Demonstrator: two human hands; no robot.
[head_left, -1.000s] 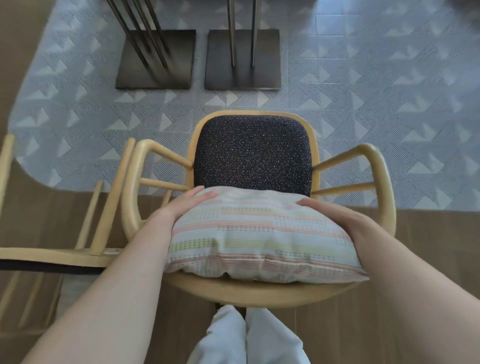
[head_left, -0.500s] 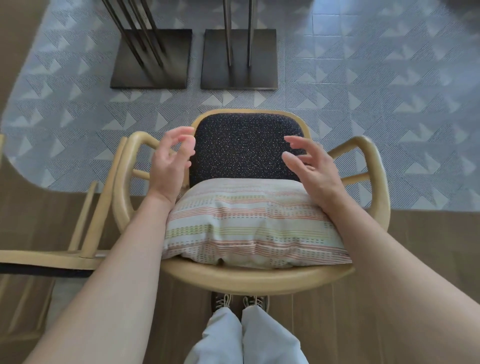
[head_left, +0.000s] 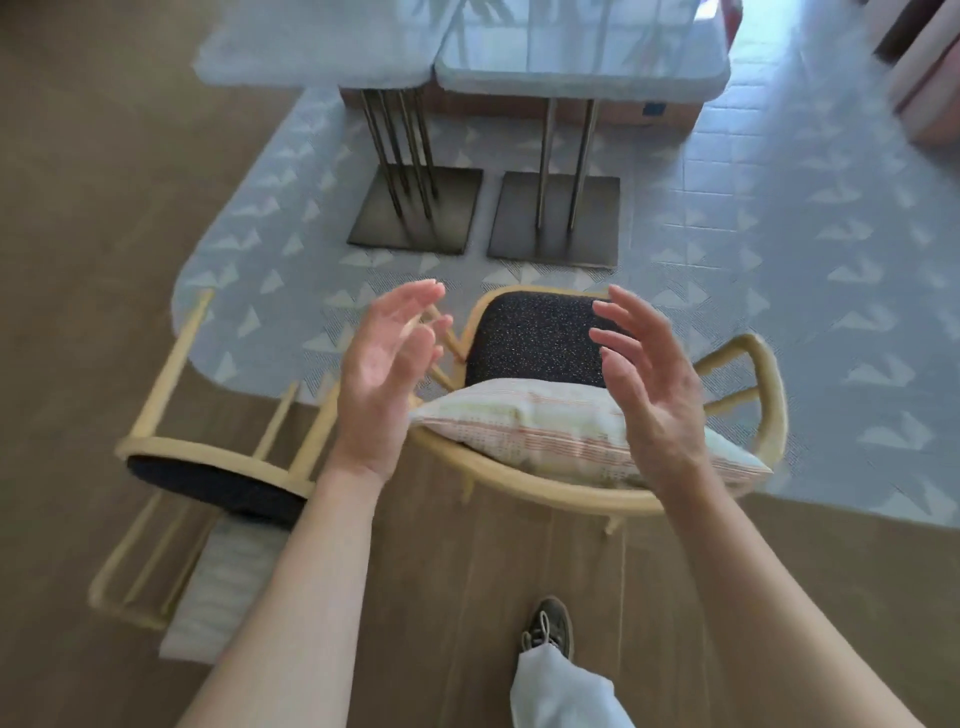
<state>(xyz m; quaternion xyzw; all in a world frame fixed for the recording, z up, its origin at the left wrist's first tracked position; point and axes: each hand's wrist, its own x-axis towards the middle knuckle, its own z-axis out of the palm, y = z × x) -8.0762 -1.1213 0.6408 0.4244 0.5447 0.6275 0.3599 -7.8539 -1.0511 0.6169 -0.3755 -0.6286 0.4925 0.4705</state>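
A striped pastel cushion (head_left: 550, 431) lies on the seat of a light wooden armchair (head_left: 769, 395) whose backrest pad (head_left: 535, 338) is dark and speckled. My left hand (head_left: 382, 374) hovers in the air above the chair's left armrest, palm turned inward, fingers relaxed and holding nothing. My right hand (head_left: 649, 384) is raised over the cushion's right half, fingers spread and loosely bent, empty. Neither hand touches the cushion or the chair.
A second wooden chair (head_left: 218, 467) lies tipped on its side at the left, over a white mat (head_left: 223, 587). Two glass-topped tables (head_left: 576, 57) on metal bases (head_left: 556, 218) stand beyond on a patterned rug (head_left: 805, 270). My shoe (head_left: 548, 629) is on the wooden floor below.
Both hands let go of the cushion and rose off it. I have stepped back and the view has lifted, bringing the tabletops into sight.
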